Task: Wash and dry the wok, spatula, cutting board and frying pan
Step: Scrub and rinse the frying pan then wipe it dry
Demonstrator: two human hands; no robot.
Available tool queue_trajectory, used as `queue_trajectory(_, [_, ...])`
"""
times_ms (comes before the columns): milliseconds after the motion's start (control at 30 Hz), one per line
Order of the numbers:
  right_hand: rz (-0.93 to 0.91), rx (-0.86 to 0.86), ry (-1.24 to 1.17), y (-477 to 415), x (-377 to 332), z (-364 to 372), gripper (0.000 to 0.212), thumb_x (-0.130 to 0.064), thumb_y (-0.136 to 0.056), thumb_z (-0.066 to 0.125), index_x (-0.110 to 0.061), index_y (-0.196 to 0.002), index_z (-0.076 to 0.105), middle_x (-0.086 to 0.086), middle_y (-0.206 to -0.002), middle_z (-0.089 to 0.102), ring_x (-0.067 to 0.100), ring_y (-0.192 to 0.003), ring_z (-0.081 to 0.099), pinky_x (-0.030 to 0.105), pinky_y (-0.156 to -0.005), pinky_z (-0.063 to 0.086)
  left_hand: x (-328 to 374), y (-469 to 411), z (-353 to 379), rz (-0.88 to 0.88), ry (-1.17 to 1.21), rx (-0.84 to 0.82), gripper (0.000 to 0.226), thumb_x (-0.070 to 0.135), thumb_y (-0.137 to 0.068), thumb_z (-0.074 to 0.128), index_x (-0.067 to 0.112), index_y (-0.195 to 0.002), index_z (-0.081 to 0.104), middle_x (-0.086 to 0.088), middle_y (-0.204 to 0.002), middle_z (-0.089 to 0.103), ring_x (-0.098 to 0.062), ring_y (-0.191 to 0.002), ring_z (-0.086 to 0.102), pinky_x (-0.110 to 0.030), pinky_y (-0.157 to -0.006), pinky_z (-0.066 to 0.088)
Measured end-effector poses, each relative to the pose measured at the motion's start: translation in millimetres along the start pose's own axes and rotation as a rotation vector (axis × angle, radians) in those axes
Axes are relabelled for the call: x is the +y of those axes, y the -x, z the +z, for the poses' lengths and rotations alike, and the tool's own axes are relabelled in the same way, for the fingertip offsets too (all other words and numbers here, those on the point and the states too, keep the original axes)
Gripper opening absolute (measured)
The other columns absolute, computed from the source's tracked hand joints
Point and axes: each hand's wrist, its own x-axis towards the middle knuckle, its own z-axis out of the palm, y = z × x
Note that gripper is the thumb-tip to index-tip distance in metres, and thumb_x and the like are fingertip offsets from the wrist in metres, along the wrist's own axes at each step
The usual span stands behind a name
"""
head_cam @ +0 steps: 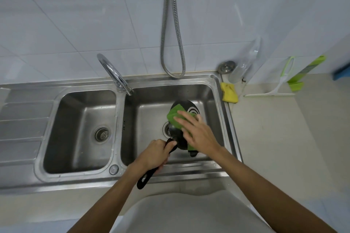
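1. Beyond the left hand (155, 154), up and to its right, the frying pan (186, 105) hangs tilted over the right basin of the sink (217, 98). Its ringed underside is turned toward the camera.
2. The left hand's fingers are curled tight round the pan's black handle (144, 178). The handle's free end pokes out below and to the left of the fist, over the sink's front rim.
3. The right hand (198, 131) has its fingers straight and spread. It lies flat on a green cloth (175, 116), pressing it against the pan's underside and gripping nothing.
4. The long axis, handle to pan, runs diagonally from the left fist up toward the right palm, so the hands sit at opposite ends of one lever.
5. My judgement is that the coming wipe crosses the base under the right hand, the nearer one to that surface. The left hand must brace the handle against that push, or the pan will swing down. Whether the cloth is wet cannot be told.
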Motion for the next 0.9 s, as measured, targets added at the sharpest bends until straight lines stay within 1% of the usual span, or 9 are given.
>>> queue_trajectory(100, [0.388, 0.198, -0.180, -25, 25, -15, 0.049, -0.010, -0.099, 0.051, -0.016, -0.148, 0.048, 0.003, -0.151, 0.049, 0.021, -0.131, 0.050, 0.041, -0.107, 0.046, -4, 10, 3, 0.022, 0.045, -0.023, 0.054, 0.050, -0.103, 0.045, 0.006, -0.073, 0.059, -0.003, -0.051, 0.056, -0.023, -0.040, 0.053, -0.028, -0.037, 0.043])
queue_trajectory(233, [0.449, 0.197, -0.155, -35, 20, -23, 0.048, -0.011, -0.101, 0.048, -0.013, -0.149, 0.046, 0.005, -0.152, 0.048, 0.029, -0.134, 0.049, 0.047, -0.114, 0.037, -1, 12, -2, 0.048, 0.076, -0.012, 0.052, 0.050, -0.103, 0.044, 0.006, -0.077, 0.058, -0.003, -0.054, 0.056, -0.021, -0.041, 0.050, -0.029, -0.038, 0.043])
queue_trajectory(300, [0.304, 0.191, -0.091, -24, -6, -12, 0.051, -0.018, -0.100, 0.044, -0.021, -0.150, 0.043, -0.002, -0.156, 0.042, 0.028, -0.130, 0.049, 0.034, -0.107, 0.042, 5, 8, -6, 0.041, 0.096, 0.020, 0.053, 0.048, -0.104, 0.044, 0.004, -0.079, 0.058, -0.006, -0.055, 0.055, -0.023, -0.041, 0.049, -0.028, -0.036, 0.041])
queue_trajectory(367, [0.093, 0.125, -0.028, -8, -28, -3, 0.053, -0.021, -0.097, 0.043, -0.029, -0.149, 0.042, -0.012, -0.157, 0.037, 0.023, -0.109, 0.047, 0.015, -0.084, 0.039, 7, 3, -11, 0.026, 0.118, 0.048, 0.051, 0.046, -0.105, 0.043, 0.003, -0.081, 0.057, -0.008, -0.056, 0.053, -0.024, -0.039, 0.048, -0.028, -0.034, 0.040])
queue_trajectory(467, [-0.020, 0.039, 0.017, -4, -23, -9, 0.053, -0.015, -0.095, 0.048, -0.027, -0.146, 0.047, -0.013, -0.155, 0.039, 0.020, -0.099, 0.042, 0.024, -0.072, 0.047, 7, 2, -13, 0.017, 0.126, 0.040, 0.049, 0.046, -0.105, 0.043, 0.004, -0.082, 0.057, -0.007, -0.057, 0.052, -0.024, -0.039, 0.048, -0.029, -0.035, 0.041])
queue_trajectory(567, [0.255, 0.140, -0.088, -26, -2, -21, 0.052, -0.009, -0.098, 0.048, -0.020, -0.149, 0.046, -0.003, -0.156, 0.042, 0.025, -0.120, 0.051, 0.033, -0.097, 0.043, 5, 9, -6, 0.021, 0.142, 0.013, 0.049, 0.047, -0.104, 0.044, 0.006, -0.082, 0.058, -0.004, -0.057, 0.053, -0.022, -0.040, 0.048, -0.029, -0.035, 0.043])
queue_trajectory(633, [0.318, 0.177, -0.090, -34, -1, -24, 0.053, -0.008, -0.100, 0.047, -0.019, -0.151, 0.043, 0.000, -0.158, 0.041, 0.028, -0.122, 0.054, 0.029, -0.095, 0.037, 7, 12, -4, 0.023, 0.148, 0.016, 0.049, 0.048, -0.103, 0.044, 0.006, -0.082, 0.058, -0.003, -0.056, 0.054, -0.022, -0.039, 0.048, -0.029, -0.035, 0.042])
queue_trajectory(767, [0.017, 0.096, 0.021, -6, -33, -9, 0.059, -0.011, -0.096, 0.048, -0.030, -0.151, 0.039, -0.014, -0.159, 0.034, 0.017, -0.104, 0.042, 0.013, -0.076, 0.032, 17, 6, -14, 0.025, 0.141, 0.084, 0.047, 0.044, -0.105, 0.042, 0.005, -0.084, 0.057, -0.007, -0.059, 0.053, -0.020, -0.038, 0.047, -0.027, -0.034, 0.040])
queue_trajectory(900, [-0.083, 0.016, 0.104, 9, -22, -2, 0.059, -0.015, -0.095, 0.041, -0.027, -0.153, 0.036, -0.009, -0.157, 0.036, 0.018, -0.099, 0.039, 0.017, -0.071, 0.038, 19, 8, -12, 0.017, 0.147, 0.082, 0.044, 0.041, -0.106, 0.041, 0.004, -0.087, 0.056, -0.004, -0.060, 0.050, -0.017, -0.038, 0.045, -0.027, -0.035, 0.039])
